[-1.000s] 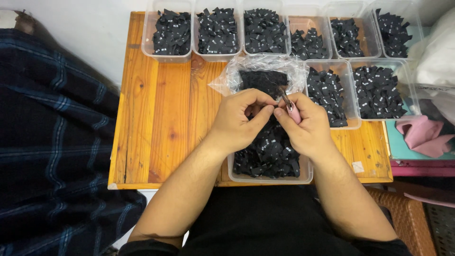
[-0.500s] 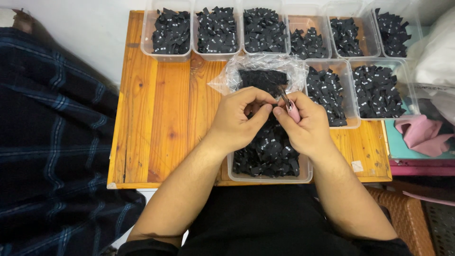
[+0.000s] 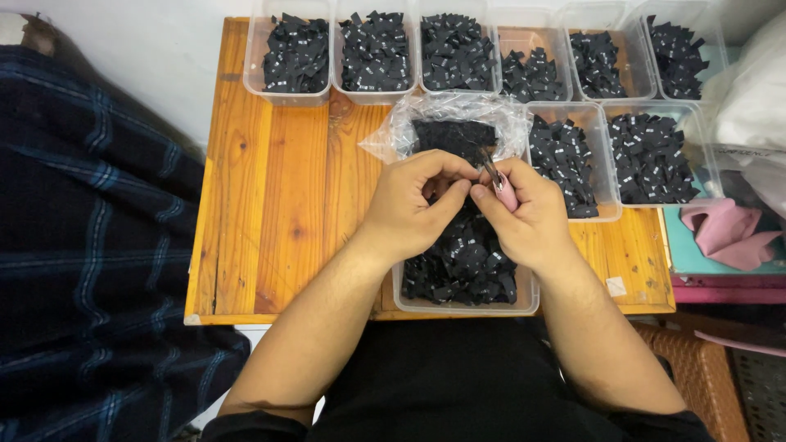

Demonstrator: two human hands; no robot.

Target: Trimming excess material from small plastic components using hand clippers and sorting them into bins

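Observation:
My left hand [image 3: 417, 205] and my right hand [image 3: 528, 213] meet over a clear plastic tub [image 3: 467, 304] full of small black fabric labels [image 3: 463, 262] at the table's near edge. The right hand grips a small pink-handled snipping tool [image 3: 501, 187], its metal tip pointing up and left. The left hand's thumb and fingers pinch together right at that tip; what they hold is hidden by the fingers. Just behind the hands lies an open clear plastic bag [image 3: 458, 123] with more black labels inside.
Several clear tubs of black labels line the back of the wooden table [image 3: 278, 205], and two more [image 3: 651, 155] stand at the right. A dark plaid cloth [image 3: 90, 245] lies on the left. Pink fabric [image 3: 729, 233] and a white bag [image 3: 753, 90] sit to the right.
Both hands stay over the tub; the fingers shift only slightly around the tool tip.

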